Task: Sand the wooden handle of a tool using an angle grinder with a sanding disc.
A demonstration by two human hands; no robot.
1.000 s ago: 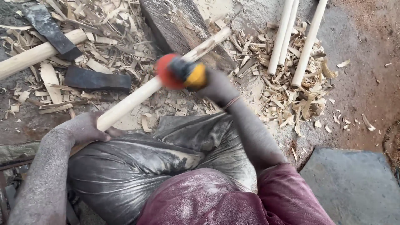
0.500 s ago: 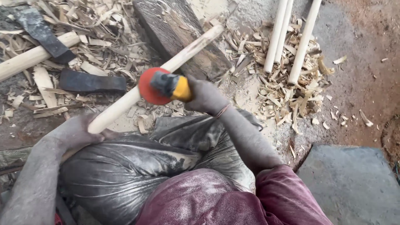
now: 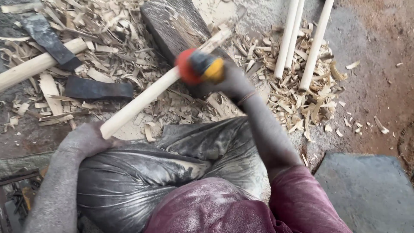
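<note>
A long pale wooden pole runs from my lap up to a dark wooden block. My left hand grips the pole's near end over a grey plastic sheet on my legs. My right hand is closed around a blurred red, black and yellow hand tool that sits on the pole near its far half.
Wood shavings cover the ground. Three finished pale poles lie at the upper right. An axe with a pale handle and a loose dark blade lie at the left. A grey slab sits at the lower right.
My right hand and the tool slid down the pole toward me, then back up toward the block. My left hand kept its grip on the near end.
</note>
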